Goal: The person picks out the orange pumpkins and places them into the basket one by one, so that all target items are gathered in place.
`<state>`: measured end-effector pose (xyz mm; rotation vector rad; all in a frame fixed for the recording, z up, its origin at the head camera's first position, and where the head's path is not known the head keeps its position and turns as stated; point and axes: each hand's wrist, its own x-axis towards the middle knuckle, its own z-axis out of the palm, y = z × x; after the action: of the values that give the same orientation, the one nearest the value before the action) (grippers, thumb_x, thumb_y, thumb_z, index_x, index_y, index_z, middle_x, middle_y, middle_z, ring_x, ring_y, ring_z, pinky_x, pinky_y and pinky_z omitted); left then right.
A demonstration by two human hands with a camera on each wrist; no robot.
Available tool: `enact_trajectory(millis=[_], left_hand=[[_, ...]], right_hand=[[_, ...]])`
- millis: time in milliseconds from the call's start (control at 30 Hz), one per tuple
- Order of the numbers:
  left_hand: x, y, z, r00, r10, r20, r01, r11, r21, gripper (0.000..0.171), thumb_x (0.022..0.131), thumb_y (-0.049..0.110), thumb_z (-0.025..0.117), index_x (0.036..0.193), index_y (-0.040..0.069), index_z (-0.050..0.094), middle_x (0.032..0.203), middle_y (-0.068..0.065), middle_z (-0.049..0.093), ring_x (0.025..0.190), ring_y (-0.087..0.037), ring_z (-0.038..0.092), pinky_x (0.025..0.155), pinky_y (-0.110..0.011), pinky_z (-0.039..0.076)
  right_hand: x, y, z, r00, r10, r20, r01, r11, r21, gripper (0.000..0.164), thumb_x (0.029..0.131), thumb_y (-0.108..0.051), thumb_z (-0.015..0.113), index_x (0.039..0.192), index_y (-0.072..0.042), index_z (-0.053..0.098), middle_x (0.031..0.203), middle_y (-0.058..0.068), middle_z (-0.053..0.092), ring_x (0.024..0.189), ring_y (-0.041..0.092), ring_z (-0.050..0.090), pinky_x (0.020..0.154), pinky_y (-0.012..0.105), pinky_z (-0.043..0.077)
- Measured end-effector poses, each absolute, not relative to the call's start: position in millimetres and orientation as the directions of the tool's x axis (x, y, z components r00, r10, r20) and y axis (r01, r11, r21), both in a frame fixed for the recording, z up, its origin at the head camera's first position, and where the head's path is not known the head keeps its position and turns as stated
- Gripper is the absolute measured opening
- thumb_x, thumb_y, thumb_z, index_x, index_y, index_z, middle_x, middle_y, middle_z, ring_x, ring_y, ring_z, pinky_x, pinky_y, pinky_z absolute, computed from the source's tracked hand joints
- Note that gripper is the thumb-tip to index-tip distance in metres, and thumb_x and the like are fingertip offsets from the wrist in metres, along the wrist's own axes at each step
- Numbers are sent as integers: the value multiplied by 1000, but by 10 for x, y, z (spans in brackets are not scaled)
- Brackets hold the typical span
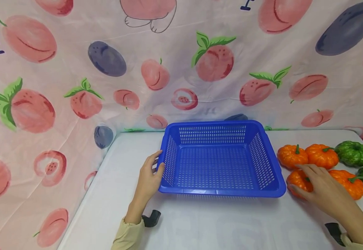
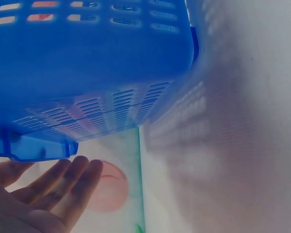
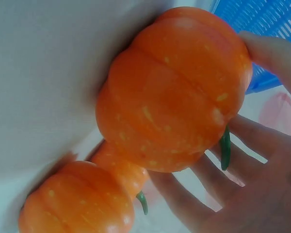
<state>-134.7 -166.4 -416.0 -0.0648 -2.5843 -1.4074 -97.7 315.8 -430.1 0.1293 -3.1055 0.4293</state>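
Observation:
A blue plastic basket [image 1: 219, 192] with slotted walls stands upright on the white table. My left hand [image 1: 150, 175] is at its left rim, thumb over the edge and fingers outside. In the left wrist view those fingers [image 2: 80, 187] look nearly straight, just under the rim. To the right of the basket, my right hand [image 1: 322, 185] reaches round a small orange pumpkin [image 1: 297, 181]. The right wrist view shows the thumb against this pumpkin [image 3: 174, 92], which has a green stem; the other fingers pass behind it and their tips are hidden.
Three more orange pumpkins [image 1: 321, 156] lie close around the right hand. Two green pumpkins [image 1: 353, 153] sit at the far right. A fruit-printed cloth [image 1: 181, 62] hangs behind the table and along its left side.

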Motion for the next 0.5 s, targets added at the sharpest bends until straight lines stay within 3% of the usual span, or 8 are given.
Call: enact_trajectory(millis=[500], left_hand=[[-1348, -1674, -4218, -989, -35, 143, 112, 450, 886, 45, 103, 13, 50, 148, 18, 46, 149, -15, 48, 128, -38, 55, 100, -55, 48]], right_hand=[[-985, 3177, -4294, -997, -72, -9, -67, 957, -284, 73, 78, -40, 81, 125, 10, 56, 128, 38, 43, 116, 57, 36, 91, 78, 32]])
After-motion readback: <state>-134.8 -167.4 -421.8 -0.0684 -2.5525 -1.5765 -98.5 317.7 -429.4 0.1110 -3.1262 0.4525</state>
